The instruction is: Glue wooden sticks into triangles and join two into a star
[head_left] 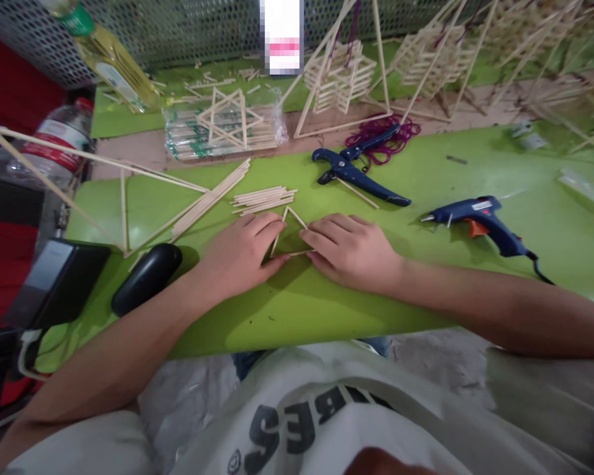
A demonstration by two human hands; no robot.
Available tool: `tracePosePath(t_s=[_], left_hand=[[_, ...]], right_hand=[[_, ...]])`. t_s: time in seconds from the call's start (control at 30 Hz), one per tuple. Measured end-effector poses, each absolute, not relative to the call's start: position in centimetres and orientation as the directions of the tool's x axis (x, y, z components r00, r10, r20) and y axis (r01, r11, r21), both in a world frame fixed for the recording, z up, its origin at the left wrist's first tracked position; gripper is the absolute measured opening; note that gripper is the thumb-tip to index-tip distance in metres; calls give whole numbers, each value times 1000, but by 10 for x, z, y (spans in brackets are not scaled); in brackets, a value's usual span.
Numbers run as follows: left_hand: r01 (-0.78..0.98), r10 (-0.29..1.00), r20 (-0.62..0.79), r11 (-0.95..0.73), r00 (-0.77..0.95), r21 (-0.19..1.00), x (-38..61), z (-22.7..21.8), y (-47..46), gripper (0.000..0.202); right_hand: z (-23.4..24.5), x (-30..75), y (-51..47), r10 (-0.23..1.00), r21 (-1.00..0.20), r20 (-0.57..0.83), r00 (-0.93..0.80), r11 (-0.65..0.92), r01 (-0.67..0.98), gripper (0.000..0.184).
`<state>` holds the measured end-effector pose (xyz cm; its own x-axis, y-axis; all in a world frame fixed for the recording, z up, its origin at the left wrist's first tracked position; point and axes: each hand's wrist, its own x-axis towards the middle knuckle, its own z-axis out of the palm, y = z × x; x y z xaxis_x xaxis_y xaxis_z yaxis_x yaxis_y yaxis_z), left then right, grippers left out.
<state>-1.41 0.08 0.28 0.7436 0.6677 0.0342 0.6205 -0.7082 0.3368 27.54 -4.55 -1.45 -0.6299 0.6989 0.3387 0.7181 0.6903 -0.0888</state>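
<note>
Flat on the green table, a small triangle of thin wooden sticks (297, 217) lies between my hands. My left hand (245, 254) pinches its left side and lower left corner. My right hand (351, 249) closes on its right side and lower right corner, which the fingers hide. Just beyond my left hand lies a bundle of short sticks (263, 198), with a pile of longer sticks (210, 201) to its left. A blue cutter (359, 177) rests beyond my right hand, and a blue glue gun (475, 219) with an orange trigger lies to the right.
At the left are a large stick frame (123, 211), a black mouse-shaped object (147, 279) and a dark box (59, 280). Behind stand a bottle of yellow liquid (111, 63), bagged sticks (183, 135) with a stick star (232, 119), purple cord (383, 146) and several stick structures (344, 76).
</note>
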Motion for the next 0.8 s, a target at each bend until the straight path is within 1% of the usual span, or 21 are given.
tracePosePath(t_s=[0.1, 0.23, 0.47, 0.8], left_hand=[[621, 670, 41, -707, 741, 339, -14, 3, 1, 49], [617, 664, 45, -716, 746, 325, -14, 3, 2, 51], [622, 671, 42, -708, 741, 334, -14, 2, 1, 51], [618, 664, 46, -717, 747, 323, -14, 1, 2, 52]], right_hand=[[-14, 276, -45, 696, -79, 333, -636, 693, 716, 28], [-15, 276, -45, 674, -59, 365, -642, 705, 707, 29], [-15, 275, -45, 687, -77, 350, -637, 699, 711, 28], [-15, 275, -45, 661, -52, 400, -635, 709, 704, 28]])
